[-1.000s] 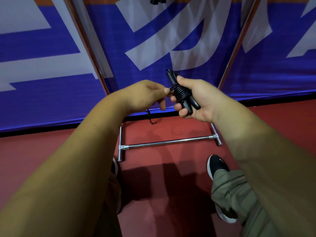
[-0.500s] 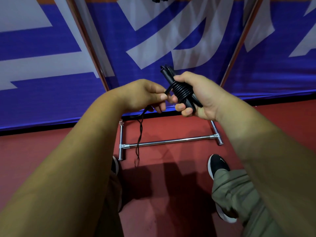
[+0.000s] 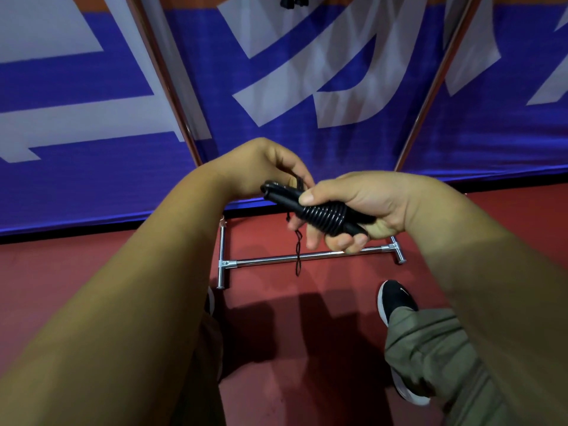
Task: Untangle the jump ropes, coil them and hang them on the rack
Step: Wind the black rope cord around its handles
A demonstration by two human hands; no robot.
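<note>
Your right hand (image 3: 368, 204) is clenched around the jump rope (image 3: 322, 216), held at chest height above the red floor (image 3: 123, 272), in front of the rack (image 3: 292, 258). The two black handles (image 3: 278, 195) lie side by side, and the cord is wound round them in tight turns under your fingers. Your left hand (image 3: 261, 167) is curled at the handle tips and appears to pinch the cord there, though its fingertips are partly hidden.

The bundle looks light, so weight is no concern. The handles are stiff and give you a firm core to squeeze. The cord looks smooth and springy, and the turns will likely loosen and slide off the ends if your grip eases. Keep your right thumb and fingers pressing across the wound section, not on the bare handle ends.

A thin loose tail (image 3: 298, 253) dangles below your hands, limp and soft. Take it close to the winding rather than at its far end, so you can pull it snug and tuck it without it whipping about. Nothing here seems fragile.
</note>
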